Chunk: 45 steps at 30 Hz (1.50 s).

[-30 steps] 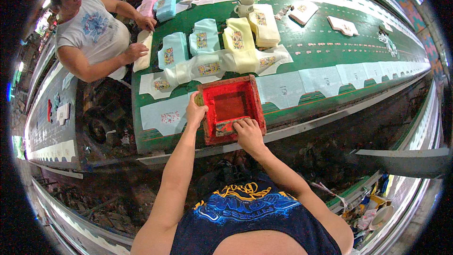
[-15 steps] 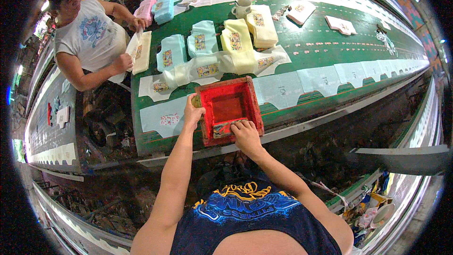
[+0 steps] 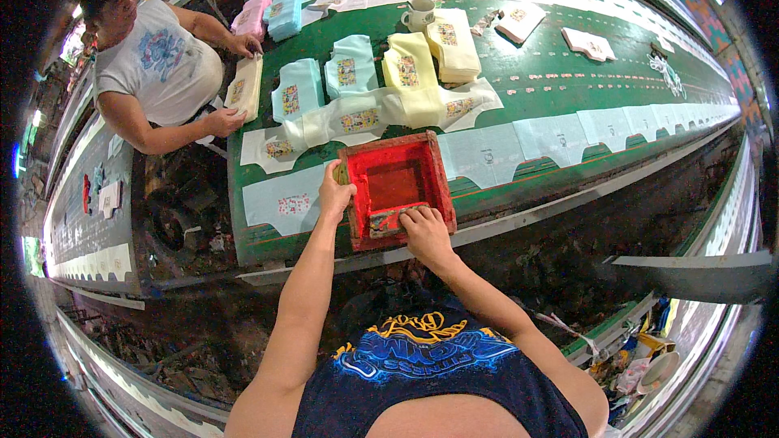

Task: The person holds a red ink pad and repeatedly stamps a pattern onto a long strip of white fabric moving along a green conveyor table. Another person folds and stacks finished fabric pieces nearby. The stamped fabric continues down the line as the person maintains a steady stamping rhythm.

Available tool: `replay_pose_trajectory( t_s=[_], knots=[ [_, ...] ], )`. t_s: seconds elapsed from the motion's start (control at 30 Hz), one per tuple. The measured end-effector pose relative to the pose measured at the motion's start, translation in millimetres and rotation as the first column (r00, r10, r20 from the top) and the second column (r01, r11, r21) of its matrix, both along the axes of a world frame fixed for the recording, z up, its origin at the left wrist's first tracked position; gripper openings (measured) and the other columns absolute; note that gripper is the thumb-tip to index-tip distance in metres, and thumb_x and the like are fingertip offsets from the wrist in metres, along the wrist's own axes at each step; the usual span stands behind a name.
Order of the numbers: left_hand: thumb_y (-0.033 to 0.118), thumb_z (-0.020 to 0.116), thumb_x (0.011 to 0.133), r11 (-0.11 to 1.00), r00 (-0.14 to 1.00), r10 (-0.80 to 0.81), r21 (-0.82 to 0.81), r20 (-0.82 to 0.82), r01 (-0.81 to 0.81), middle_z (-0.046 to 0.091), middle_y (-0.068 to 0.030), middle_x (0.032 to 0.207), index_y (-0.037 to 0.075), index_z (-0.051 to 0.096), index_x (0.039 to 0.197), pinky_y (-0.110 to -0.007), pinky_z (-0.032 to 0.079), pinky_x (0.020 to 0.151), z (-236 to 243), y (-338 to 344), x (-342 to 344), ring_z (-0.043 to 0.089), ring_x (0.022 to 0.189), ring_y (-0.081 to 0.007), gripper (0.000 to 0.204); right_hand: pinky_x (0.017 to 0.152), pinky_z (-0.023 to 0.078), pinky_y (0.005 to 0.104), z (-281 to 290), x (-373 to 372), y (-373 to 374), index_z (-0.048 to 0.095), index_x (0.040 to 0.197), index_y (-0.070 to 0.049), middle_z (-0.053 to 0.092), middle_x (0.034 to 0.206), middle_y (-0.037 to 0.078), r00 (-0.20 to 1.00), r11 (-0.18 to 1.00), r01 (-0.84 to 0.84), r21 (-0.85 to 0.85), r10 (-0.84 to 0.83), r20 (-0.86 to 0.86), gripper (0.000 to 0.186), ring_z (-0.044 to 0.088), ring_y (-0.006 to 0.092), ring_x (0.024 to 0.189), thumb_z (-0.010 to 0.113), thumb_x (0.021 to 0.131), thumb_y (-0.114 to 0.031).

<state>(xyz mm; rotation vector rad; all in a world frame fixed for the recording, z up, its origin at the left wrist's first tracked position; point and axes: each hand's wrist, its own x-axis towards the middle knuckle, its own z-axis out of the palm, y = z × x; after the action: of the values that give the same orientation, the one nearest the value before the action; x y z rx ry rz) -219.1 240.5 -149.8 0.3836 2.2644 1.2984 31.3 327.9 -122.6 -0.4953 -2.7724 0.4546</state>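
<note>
A wooden screen-printing frame (image 3: 443, 178), smeared with red ink inside, lies over the row of light blue cut fabric pieces (image 3: 480, 156) along the near edge of the green table. My left hand (image 3: 335, 195) is closed around the frame's left side, thumb over the rim. Inside the frame, at its near end, rests an ink-stained squeegee (image 3: 385, 222). The fingers of my right hand (image 3: 427, 232) are wrapped over the squeegee's right part. Just left of the frame, a blue piece bears a red dotted print (image 3: 293, 204). The fabric under the frame is hidden.
Beyond the frame, printed blue stacks (image 3: 352, 68) and yellow stacks (image 3: 453, 47) stand on the green table (image 3: 535, 49), with a mug (image 3: 418, 15) beside them. At the left, a co-worker (image 3: 162, 61) handles a pale yellow stack (image 3: 243, 91). A metal rail (image 3: 519, 225) runs along the near edge.
The co-worker's hands have lowered a lifted piece onto the pale yellow stack, one hand now at each end. My hands, the frame and the squeegee stay nearly in place.
</note>
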Motion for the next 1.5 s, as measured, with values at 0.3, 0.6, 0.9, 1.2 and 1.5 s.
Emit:
replay_pose_trajectory(
  t_s=[0.3,0.6,0.9,1.2,1.5],
  knots=[
    [0.001,0.074,0.069,0.999,0.999,-0.026,-0.035,-0.045,0.025,0.074,-0.0123,0.109,0.017,0.056,0.142,-0.039,0.057,0.079,3.7,2.2,1.5,0.072,0.090,-0.0263,0.077,0.100,0.047,0.0460,1.6,-3.3,7.4,0.068,0.109,-0.008,0.071,0.114,0.006,1.000,1.000,-0.004,0.020,0.004,0.007,0.030,0.064,0.0274,0.111,0.070,0.079,-0.012],
    [0.002,0.076,0.069,0.998,0.999,-0.017,-0.058,0.051,0.020,0.075,-0.0161,0.109,0.019,0.055,0.142,-0.041,0.058,0.078,-1.7,2.4,-0.3,0.074,0.092,-0.0279,0.079,0.096,0.048,0.0467,-21.5,-8.1,11.6,0.067,0.110,-0.009,0.069,0.109,0.004,0.987,0.985,-0.033,0.172,0.059,-0.148,0.029,0.062,0.0277,0.108,0.065,0.082,-0.016],
    [0.004,0.079,0.070,0.988,0.926,-0.124,-0.128,-0.356,0.083,0.076,-0.0189,0.110,0.020,0.052,0.142,-0.045,0.058,0.087,-25.7,-1.8,-6.0,0.074,0.104,-0.0379,0.079,0.092,0.049,0.0463,-0.5,-112.8,93.9,0.075,0.097,-0.011,0.074,0.099,0.005,1.000,0.997,0.003,0.072,0.000,-0.030,0.021,0.066,0.0278,0.103,0.066,0.078,-0.008],
    [0.006,0.078,0.069,0.998,0.990,-0.059,-0.027,-0.129,0.056,0.074,-0.0203,0.115,0.023,0.051,0.143,-0.047,0.057,0.088,-22.3,-4.2,-3.1,0.073,0.105,-0.0403,0.080,0.093,0.048,0.0473,-13.6,-43.7,37.1,0.068,0.106,-0.009,0.069,0.108,0.007,0.995,0.991,-0.065,0.117,0.056,0.078,0.028,0.062,0.0283,0.108,0.068,0.078,-0.014],
    [-0.001,0.075,0.067,0.998,0.990,0.032,0.043,0.137,-0.038,0.073,-0.0111,0.106,0.020,0.056,0.139,-0.040,0.057,0.079,-11.2,3.3,-4.4,0.071,0.089,-0.0282,0.078,0.096,0.048,0.0456,-4.1,-6.6,22.4,0.066,0.106,-0.008,0.068,0.106,0.006,0.991,0.992,-0.103,0.072,0.108,-0.074,0.026,0.064,0.0268,0.105,0.065,0.081,-0.012]
  ],
)
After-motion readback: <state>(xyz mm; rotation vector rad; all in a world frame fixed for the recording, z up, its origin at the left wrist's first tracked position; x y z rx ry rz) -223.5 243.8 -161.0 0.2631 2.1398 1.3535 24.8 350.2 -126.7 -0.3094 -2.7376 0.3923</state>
